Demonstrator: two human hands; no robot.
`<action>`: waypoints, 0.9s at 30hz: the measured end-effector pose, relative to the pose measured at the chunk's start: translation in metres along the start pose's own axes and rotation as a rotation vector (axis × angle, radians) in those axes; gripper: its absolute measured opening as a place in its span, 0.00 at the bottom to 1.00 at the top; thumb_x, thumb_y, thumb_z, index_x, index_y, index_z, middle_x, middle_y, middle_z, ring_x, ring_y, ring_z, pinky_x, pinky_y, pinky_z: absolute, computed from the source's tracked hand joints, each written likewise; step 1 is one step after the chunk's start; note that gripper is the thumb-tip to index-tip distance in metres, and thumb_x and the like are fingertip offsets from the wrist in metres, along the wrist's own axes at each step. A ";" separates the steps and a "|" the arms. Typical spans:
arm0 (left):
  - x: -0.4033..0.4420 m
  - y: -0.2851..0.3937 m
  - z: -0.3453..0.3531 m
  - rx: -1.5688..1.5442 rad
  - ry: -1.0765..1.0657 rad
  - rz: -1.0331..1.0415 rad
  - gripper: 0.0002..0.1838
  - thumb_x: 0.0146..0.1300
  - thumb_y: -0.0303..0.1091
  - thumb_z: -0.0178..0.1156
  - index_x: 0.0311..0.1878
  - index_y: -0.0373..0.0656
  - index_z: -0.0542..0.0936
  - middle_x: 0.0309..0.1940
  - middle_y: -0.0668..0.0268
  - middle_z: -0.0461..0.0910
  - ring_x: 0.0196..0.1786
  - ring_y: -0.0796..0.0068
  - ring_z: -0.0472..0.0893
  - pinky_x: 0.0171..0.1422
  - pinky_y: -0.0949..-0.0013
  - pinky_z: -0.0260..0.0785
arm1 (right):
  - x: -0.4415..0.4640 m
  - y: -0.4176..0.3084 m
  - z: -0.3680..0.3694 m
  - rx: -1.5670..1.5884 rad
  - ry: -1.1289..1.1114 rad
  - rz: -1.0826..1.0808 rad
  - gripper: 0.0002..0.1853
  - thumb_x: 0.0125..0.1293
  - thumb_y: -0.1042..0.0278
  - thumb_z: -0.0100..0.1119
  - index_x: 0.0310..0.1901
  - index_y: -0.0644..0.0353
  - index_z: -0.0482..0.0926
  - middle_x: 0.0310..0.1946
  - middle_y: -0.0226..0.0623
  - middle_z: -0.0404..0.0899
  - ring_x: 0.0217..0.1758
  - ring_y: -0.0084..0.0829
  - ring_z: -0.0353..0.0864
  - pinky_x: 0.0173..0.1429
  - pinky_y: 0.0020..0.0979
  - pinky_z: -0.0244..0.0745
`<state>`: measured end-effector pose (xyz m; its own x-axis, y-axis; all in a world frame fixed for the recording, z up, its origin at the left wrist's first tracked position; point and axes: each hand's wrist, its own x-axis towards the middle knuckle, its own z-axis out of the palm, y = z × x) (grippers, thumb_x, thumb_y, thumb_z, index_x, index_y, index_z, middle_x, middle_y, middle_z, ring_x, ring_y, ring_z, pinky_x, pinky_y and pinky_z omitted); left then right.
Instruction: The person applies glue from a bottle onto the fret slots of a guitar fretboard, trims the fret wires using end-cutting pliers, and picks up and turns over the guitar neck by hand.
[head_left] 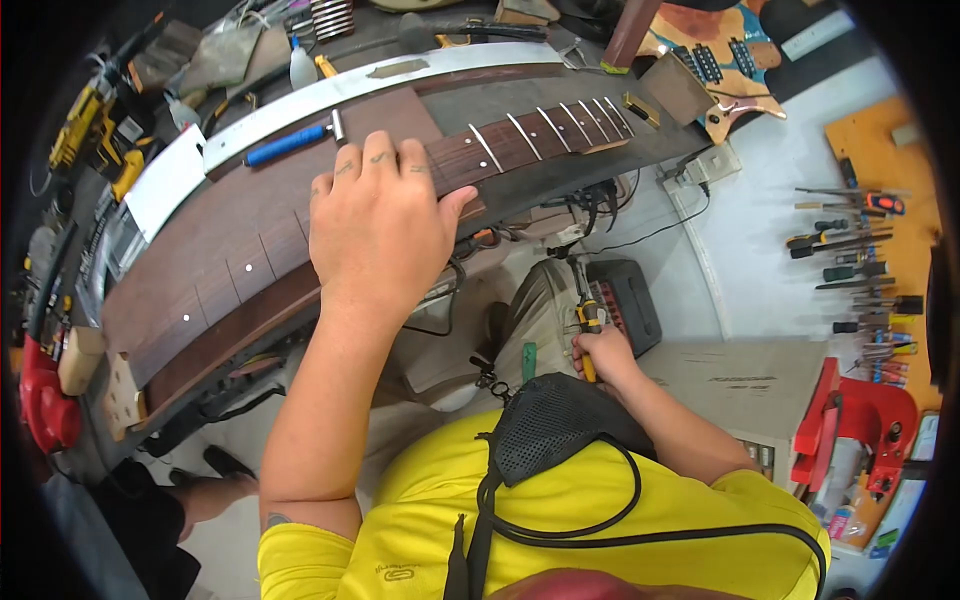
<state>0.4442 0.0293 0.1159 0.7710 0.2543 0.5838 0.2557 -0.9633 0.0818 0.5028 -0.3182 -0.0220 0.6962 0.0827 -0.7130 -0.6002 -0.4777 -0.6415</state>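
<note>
A dark wooden guitar neck [545, 135] lies along the bench, with several metal frets across its right part and bare slots with white dots on its left part. My left hand [380, 225] is closed over the middle of the neck, fingers on the far side and thumb toward the near edge. Low by my lap, my right hand [608, 352] grips a pair of pliers [588, 318] by the yellow and black handles, jaws pointing away from me. Beyond my left fingers rests a blue-handled tool [287, 146] with a metal head.
A long white strip [420, 75] runs behind the neck. A yellow power drill [85, 120] and a red tool [45, 395] are at left. Screwdrivers and files hang on an orange board [870, 150] at right, above a red machine [885, 430]. A colourful guitar body [715, 60] is at back right.
</note>
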 end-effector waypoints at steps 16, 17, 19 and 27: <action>-0.043 0.078 -0.157 -1.890 -0.240 0.093 0.29 0.75 0.63 0.56 0.53 0.43 0.81 0.56 0.47 0.83 0.59 0.46 0.85 0.70 0.38 0.72 | 0.013 0.001 -0.025 0.138 -0.216 0.049 0.11 0.67 0.65 0.56 0.41 0.66 0.80 0.32 0.44 0.84 0.28 0.37 0.85 0.32 0.39 0.82; -0.044 0.090 -0.160 -2.084 -0.349 0.219 0.35 0.78 0.75 0.48 0.55 0.49 0.79 0.57 0.48 0.82 0.58 0.47 0.84 0.72 0.34 0.70 | 0.013 0.001 -0.026 0.145 -0.218 0.052 0.11 0.68 0.65 0.55 0.40 0.66 0.80 0.32 0.44 0.84 0.28 0.37 0.85 0.32 0.39 0.82; -0.042 0.098 -0.106 -2.049 -0.148 0.642 0.37 0.79 0.74 0.45 0.63 0.47 0.77 0.64 0.40 0.74 0.62 0.42 0.81 0.73 0.26 0.67 | 0.016 0.002 -0.026 0.158 -0.210 0.056 0.12 0.68 0.64 0.55 0.39 0.65 0.80 0.31 0.44 0.85 0.28 0.37 0.86 0.32 0.40 0.83; -0.029 0.171 -0.103 -2.492 0.363 0.701 0.41 0.81 0.71 0.45 0.68 0.38 0.74 0.69 0.23 0.62 0.64 0.21 0.76 0.64 0.25 0.75 | 0.016 -0.004 -0.026 0.151 -0.234 0.064 0.12 0.67 0.65 0.54 0.40 0.66 0.80 0.34 0.45 0.86 0.31 0.38 0.87 0.34 0.40 0.84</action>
<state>0.4056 -0.1512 0.1957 0.2929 0.2713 0.9168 -0.7456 0.6652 0.0413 0.5268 -0.3377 -0.0236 0.5561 0.2646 -0.7879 -0.7040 -0.3539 -0.6157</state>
